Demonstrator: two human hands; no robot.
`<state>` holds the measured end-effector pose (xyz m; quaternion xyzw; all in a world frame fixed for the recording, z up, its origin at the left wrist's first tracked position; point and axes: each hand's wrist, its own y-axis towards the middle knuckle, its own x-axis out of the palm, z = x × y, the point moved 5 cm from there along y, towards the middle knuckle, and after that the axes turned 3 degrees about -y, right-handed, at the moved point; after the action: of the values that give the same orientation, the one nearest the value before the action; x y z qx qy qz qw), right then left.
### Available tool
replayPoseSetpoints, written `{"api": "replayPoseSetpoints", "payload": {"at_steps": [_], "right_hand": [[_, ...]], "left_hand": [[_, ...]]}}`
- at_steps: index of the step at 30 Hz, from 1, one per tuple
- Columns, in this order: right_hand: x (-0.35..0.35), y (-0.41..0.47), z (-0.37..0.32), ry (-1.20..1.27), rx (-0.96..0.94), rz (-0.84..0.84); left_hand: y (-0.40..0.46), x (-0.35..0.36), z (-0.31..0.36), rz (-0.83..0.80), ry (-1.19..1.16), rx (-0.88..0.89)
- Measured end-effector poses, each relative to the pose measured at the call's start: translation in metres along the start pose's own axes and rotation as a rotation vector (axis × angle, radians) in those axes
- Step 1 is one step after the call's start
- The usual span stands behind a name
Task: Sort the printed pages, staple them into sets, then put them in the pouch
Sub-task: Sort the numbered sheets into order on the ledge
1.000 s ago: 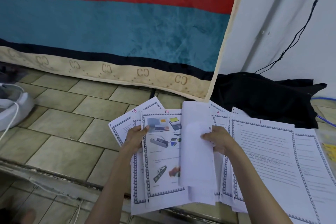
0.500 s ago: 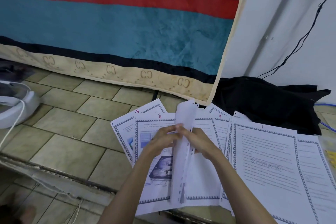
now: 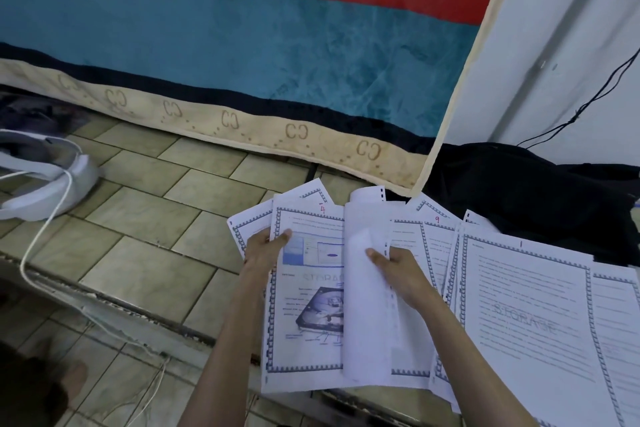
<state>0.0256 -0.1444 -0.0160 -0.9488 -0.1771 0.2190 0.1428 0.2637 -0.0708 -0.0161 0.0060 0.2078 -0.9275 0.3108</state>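
Head view: your left hand [image 3: 265, 250] pins page 4 [image 3: 311, 288], your right hand [image 3: 398, 270] pinches a curled sheet [image 3: 367, 322] over the floor [image 3: 145, 211]; let it slip and it could land out of order.

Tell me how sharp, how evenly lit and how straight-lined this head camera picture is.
Head view: wide-angle bend shows in the curved blanket border and leaning wall; light is soft and dim with a bluish cast, no hard shadows or glare; the white device at the left edge is smeared; red page numbers read, but body text on the pages is too soft; left hand and right hand are fairly sharp.
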Motion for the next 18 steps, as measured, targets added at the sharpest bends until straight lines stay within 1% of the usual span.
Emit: {"api": "replayPoseSetpoints", "payload": {"at_steps": [3,6,10,13,16,18], "right_hand": [[-0.004,-0.002,0.011,0.132,0.061,-0.018],[-0.007,0.0,0.018,0.224,0.101,-0.061],[-0.005,0.001,0.019,0.295,0.114,-0.079],[-0.006,0.002,0.019,0.318,0.11,-0.072],[-0.007,0.0,0.016,0.311,0.114,-0.078],[-0.007,0.001,0.018,0.326,0.118,-0.073]], "left_hand": [[0.001,-0.001,-0.009,-0.107,-0.174,-0.08],[0.0,-0.002,-0.01,-0.154,-0.217,-0.093],[0.0,-0.003,-0.011,-0.136,-0.221,-0.124],[0.002,-0.003,-0.012,-0.083,-0.233,-0.144],[-0.001,0.0,-0.006,-0.019,-0.174,-0.092],[-0.004,0.003,-0.001,-0.002,-0.118,-0.115]]}}
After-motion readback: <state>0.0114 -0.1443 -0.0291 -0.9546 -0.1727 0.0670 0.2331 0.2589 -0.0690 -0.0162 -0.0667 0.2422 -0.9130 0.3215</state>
